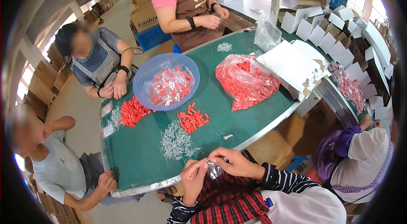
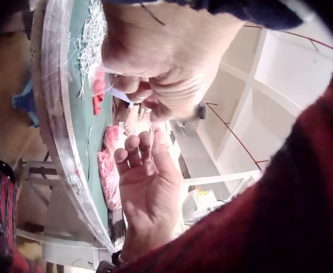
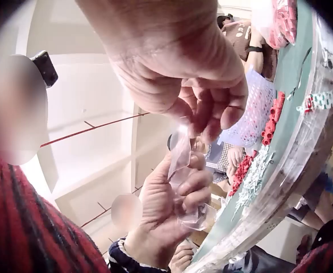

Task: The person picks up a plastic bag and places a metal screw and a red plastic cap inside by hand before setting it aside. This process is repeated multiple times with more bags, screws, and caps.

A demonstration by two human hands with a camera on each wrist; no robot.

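A small clear plastic bag (image 1: 214, 169) is between the two hands at the table's near edge. My left hand (image 1: 193, 177) holds it with curled fingers; in the right wrist view the clear film (image 3: 179, 156) runs through the left hand's (image 3: 161, 213) fingers. My right hand (image 1: 237, 164) pinches the bag's upper edge between thumb and fingers, also seen in the right wrist view as the upper hand (image 3: 178, 62). Just beyond them lie a pile of grey screws (image 1: 176, 140) and a small pile of red plugs (image 1: 193, 118).
A blue basket (image 1: 142, 90) of filled bags stands mid-table, with a large bag of red plugs (image 1: 246, 82) to its right. White cardboard sheets (image 1: 292, 65) lie at the right edge. Another red pile (image 1: 133, 111) is at the left. Several people are around the table.
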